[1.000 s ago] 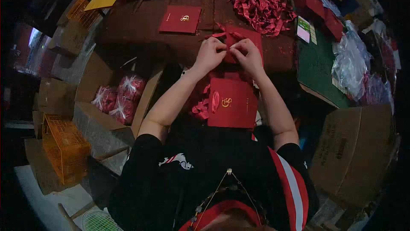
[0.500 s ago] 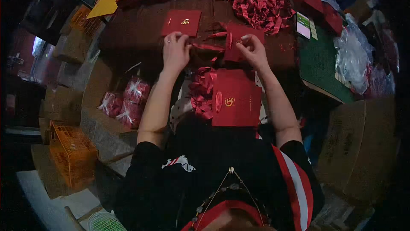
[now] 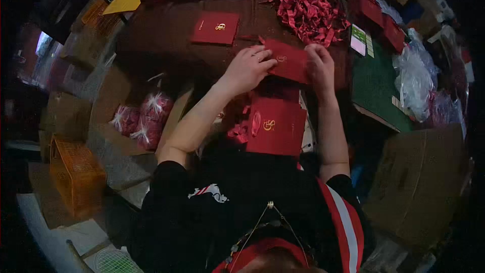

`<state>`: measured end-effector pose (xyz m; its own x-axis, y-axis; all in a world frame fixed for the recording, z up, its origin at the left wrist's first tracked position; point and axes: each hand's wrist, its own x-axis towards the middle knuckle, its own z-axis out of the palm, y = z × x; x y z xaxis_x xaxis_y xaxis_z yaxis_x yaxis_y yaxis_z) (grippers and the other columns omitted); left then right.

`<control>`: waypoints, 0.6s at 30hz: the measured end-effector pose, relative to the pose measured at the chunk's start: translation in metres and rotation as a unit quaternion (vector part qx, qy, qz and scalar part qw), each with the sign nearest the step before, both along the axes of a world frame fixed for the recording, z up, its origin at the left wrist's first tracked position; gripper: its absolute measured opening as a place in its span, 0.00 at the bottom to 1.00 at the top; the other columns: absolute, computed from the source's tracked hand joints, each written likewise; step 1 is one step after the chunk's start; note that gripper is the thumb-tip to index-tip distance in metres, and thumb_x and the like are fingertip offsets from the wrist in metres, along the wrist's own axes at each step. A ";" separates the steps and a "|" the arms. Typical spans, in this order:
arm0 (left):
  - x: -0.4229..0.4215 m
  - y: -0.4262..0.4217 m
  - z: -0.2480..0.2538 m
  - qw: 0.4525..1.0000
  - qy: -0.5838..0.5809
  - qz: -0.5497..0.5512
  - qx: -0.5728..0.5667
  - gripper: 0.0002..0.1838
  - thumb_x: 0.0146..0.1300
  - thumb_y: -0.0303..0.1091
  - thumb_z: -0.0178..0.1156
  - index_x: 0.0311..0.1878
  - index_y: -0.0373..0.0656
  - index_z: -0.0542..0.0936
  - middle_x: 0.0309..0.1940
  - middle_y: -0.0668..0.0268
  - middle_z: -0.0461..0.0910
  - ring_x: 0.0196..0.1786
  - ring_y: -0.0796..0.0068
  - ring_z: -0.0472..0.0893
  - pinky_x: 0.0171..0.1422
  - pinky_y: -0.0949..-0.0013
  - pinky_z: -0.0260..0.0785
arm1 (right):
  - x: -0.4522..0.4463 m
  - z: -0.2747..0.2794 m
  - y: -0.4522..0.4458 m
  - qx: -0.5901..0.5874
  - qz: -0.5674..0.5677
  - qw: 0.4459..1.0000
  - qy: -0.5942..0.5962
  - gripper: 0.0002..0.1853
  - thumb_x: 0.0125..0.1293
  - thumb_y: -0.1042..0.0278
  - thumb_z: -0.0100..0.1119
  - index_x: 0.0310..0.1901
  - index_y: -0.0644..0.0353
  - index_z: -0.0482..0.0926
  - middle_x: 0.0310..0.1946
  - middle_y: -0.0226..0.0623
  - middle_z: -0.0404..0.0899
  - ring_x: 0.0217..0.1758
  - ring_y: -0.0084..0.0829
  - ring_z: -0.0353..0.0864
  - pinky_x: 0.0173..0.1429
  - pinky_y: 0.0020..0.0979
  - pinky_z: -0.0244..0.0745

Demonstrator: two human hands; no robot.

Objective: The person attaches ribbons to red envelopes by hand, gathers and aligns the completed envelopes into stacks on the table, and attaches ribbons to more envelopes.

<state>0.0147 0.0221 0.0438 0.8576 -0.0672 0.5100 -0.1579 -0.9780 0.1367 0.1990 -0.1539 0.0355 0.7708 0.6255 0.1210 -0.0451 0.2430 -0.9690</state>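
Two hands, left (image 3: 251, 67) and right (image 3: 321, 66), grip one red bag (image 3: 289, 62) over the tabletop (image 3: 166, 38); one phone (image 3: 358, 39) lies rightward.

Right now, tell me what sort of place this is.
Probably a small workshop or packing area: red printed bags or folders lie on a brown-covered table, beside a heap of red ribbons, with plastic-wrapped red bundles in an open carton.

Brown table (image 3: 161, 35), red bags (image 3: 215, 28), ribbons (image 3: 308, 13)
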 end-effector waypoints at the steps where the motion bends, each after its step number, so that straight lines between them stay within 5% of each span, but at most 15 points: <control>1: -0.009 -0.003 0.007 1.000 -0.019 -0.003 0.011 0.23 0.54 0.30 0.68 0.55 0.51 0.82 0.61 0.65 0.78 0.66 0.57 0.74 0.67 0.53 0.69 | -0.005 0.011 -0.006 0.007 -0.002 1.000 0.030 0.08 0.70 0.65 0.65 0.46 0.56 0.81 0.31 0.22 0.77 0.28 0.15 0.69 0.32 0.24 0.63; 7: -0.079 -0.043 0.018 0.994 -0.004 -0.111 0.006 0.22 0.51 0.36 0.72 0.52 0.53 0.82 0.58 0.69 0.77 0.63 0.60 0.76 0.63 0.53 0.71 | -0.001 0.000 -0.013 0.030 -0.028 0.996 -0.077 0.06 0.69 0.67 0.66 0.44 0.58 0.81 0.37 0.22 0.80 0.43 0.16 0.75 0.49 0.23 0.69; 13: -0.120 -0.070 0.002 0.980 0.088 -0.171 -0.058 0.29 0.57 0.49 0.71 0.60 0.49 0.78 0.64 0.66 0.74 0.64 0.58 0.75 0.61 0.53 0.71 | 0.001 0.000 -0.014 -0.048 -0.053 0.995 -0.075 0.08 0.68 0.63 0.67 0.42 0.58 0.82 0.38 0.24 0.80 0.44 0.18 0.76 0.52 0.24 0.70; 16: -0.122 -0.058 0.004 0.975 0.056 -0.197 -0.082 0.24 0.59 0.50 0.70 0.56 0.49 0.82 0.59 0.67 0.80 0.58 0.58 0.79 0.56 0.55 0.72 | 0.033 -0.019 -0.009 -0.034 -0.077 0.988 -0.129 0.09 0.68 0.62 0.66 0.42 0.57 0.82 0.40 0.29 0.82 0.46 0.22 0.78 0.54 0.30 0.72; 18: -0.119 -0.042 0.004 0.975 0.010 -0.186 -0.122 0.20 0.61 0.46 0.69 0.55 0.50 0.83 0.56 0.67 0.81 0.52 0.59 0.80 0.55 0.56 0.72 | 0.059 -0.032 -0.003 -0.074 -0.160 0.947 -0.270 0.09 0.69 0.62 0.66 0.41 0.58 0.82 0.40 0.31 0.82 0.43 0.25 0.80 0.49 0.28 0.73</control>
<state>-0.1045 -0.0199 0.0477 0.8065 -0.2539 0.5340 -0.4908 -0.7911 0.3651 0.2579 -0.1571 0.0031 0.7743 0.4118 0.4805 0.5191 0.0207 -0.8544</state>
